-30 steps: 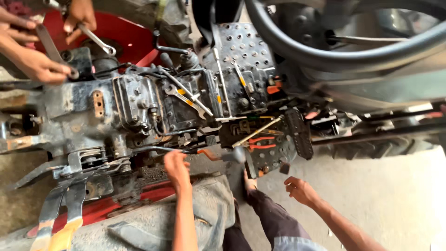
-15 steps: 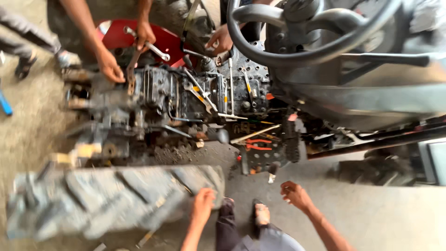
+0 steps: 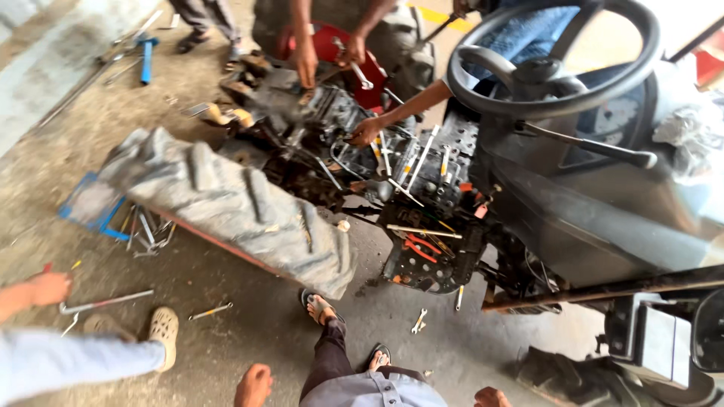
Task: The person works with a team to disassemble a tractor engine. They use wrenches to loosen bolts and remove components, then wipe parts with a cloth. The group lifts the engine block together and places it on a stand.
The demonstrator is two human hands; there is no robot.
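Item one, nearest: my left hand [image 3: 253, 384] hangs at the bottom edge, curled into a loose fist with nothing in it. My right hand [image 3: 492, 397] is cut off by the frame, so I cannot tell how far it is open or whether it holds anything. Between them are my dark trouser legs and sandalled feet [image 3: 320, 307] on the concrete floor [image 3: 226, 339].

Item two, just beyond my feet: a small wrench [image 3: 417, 321] lies on the floor to the right, and a second small spanner [image 3: 210, 310] to the left. Further left, an L-shaped bar [image 3: 102, 303] lies beside another person's hand [image 3: 50, 288] and light sandal [image 3: 163, 327]; that person's body is mostly out of frame.

Item three, middle distance: a large lugged tractor tyre [image 3: 234, 203], grey with dust, lies tilted across the floor left of centre. A blue tray [image 3: 94, 207] with loose tools sits at its left end.

Item four, right of the tyre: the stripped tractor body [image 3: 422, 188], dark and oily, with white-handled tools and orange pliers [image 3: 422, 247] resting on its plates. Fine parts are blurred and hard to tell apart.

Item five, far: three other hands work on the engine block near a red panel [image 3: 332, 45]; their owners are cut off at the top. The black steering wheel [image 3: 554, 56] stands at far right.
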